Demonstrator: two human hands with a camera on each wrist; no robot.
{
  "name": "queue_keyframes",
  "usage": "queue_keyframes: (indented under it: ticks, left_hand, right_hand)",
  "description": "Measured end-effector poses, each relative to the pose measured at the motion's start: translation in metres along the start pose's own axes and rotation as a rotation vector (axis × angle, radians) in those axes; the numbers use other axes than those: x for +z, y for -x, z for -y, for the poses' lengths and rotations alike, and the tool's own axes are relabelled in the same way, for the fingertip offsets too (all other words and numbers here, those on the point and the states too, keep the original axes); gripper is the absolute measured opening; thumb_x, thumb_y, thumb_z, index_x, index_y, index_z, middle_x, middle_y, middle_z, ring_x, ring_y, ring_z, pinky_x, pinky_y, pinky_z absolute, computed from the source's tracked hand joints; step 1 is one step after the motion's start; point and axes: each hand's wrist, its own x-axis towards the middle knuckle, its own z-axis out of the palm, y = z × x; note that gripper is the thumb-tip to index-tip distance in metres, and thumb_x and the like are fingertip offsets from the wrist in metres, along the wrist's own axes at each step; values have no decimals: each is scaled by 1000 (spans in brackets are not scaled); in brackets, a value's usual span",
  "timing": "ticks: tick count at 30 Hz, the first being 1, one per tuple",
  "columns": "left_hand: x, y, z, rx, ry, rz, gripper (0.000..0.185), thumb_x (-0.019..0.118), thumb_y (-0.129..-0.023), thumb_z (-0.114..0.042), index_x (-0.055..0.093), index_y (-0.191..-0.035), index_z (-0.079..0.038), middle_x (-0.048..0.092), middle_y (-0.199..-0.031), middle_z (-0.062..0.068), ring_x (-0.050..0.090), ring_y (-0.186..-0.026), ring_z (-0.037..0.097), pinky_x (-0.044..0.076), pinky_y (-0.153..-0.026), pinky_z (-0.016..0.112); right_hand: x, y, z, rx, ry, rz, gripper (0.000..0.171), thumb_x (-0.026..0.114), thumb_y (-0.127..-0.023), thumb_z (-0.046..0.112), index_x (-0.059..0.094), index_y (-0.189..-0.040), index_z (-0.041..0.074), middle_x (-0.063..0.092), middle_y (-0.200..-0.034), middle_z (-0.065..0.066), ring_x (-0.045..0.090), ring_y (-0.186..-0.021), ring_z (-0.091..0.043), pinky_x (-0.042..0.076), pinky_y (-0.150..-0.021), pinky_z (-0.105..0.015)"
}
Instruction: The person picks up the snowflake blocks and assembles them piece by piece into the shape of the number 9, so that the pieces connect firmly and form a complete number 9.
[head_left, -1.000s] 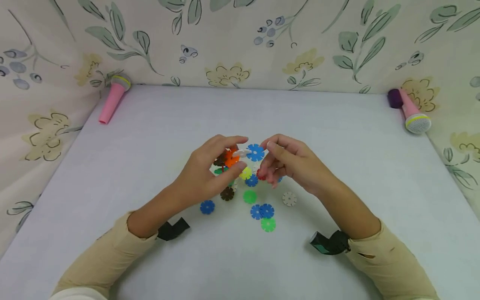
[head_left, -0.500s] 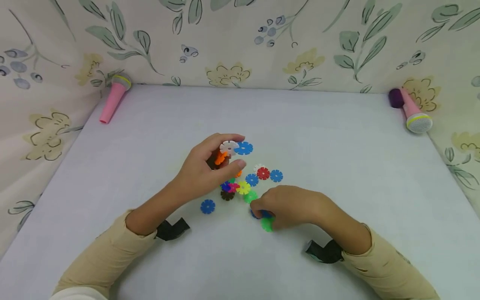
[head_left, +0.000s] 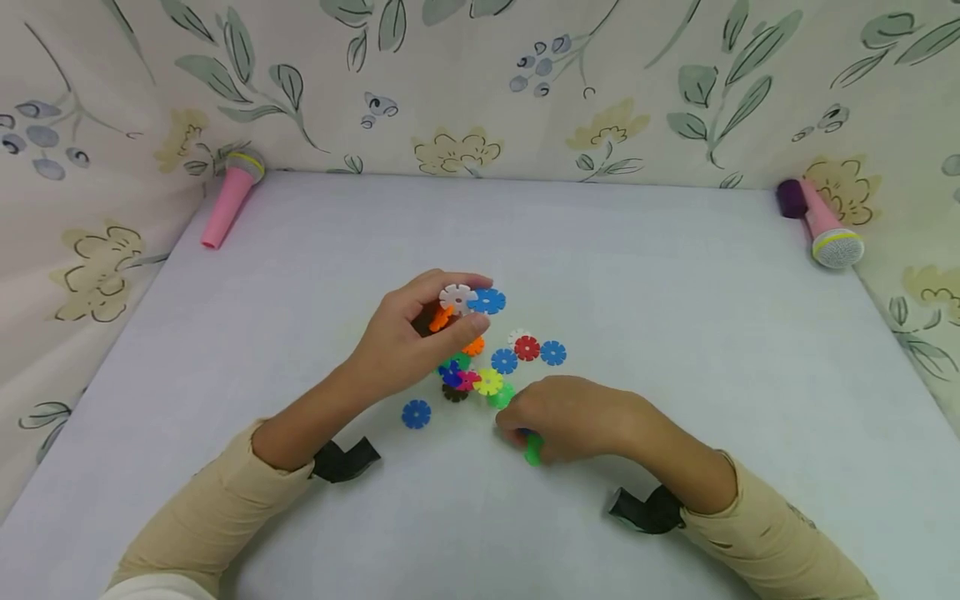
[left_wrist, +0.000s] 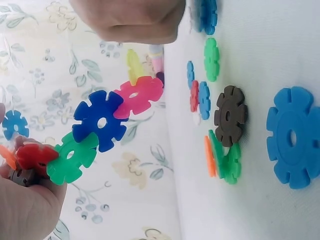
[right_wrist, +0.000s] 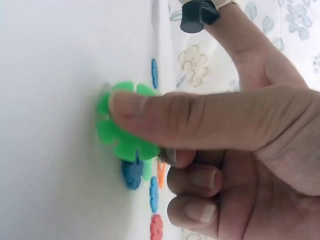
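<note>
head: above, looking down at table (head_left: 675, 275) | wrists: close, sideways | shared: loose discs (head_left: 504, 360)

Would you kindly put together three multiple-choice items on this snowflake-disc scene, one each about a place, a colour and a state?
1. Where does the pink microphone with the purple end lie?
A. far right corner of the table
B. between the hands
C. under the left sleeve

2. What colour is the disc that the right hand is picking up?
A. red
B. green
C. brown

3. How is the joined chain of discs in the left hand?
A. lying flat on the table
B. held up off the table
C. dropped by the wall

Answers: 1 A, the head view shows it by the far right wall. 2 B, the right wrist view shows thumb and fingers pinching a green disc. 3 B, the left wrist view shows it raised above the table.
</note>
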Motion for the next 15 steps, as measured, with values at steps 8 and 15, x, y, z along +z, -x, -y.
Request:
queue_keyframes:
  ticks: [8,15]
  left_hand:
    - [0,0,0,14,-2,2,33,71,-93,-11,68,-126,-10,55,-92,1,49,-69,21,42,-55,27]
    - [1,1,0,33,-20,14,31,72,-92,-11,69,-124,-11,54,-89,0,44,-60,20,36,-51,29]
  right_hand:
    - [-19,13,-9,-172,-230,-207,16,78,-89,17,64,-86,21,54,-74,15,54,-70,-4,49,-64,-25]
    - [-39,31,-14,-236,-321,-685,17,73,-90,0,69,-102,12,65,-85,12,58,-69,-9,52,-61,-27]
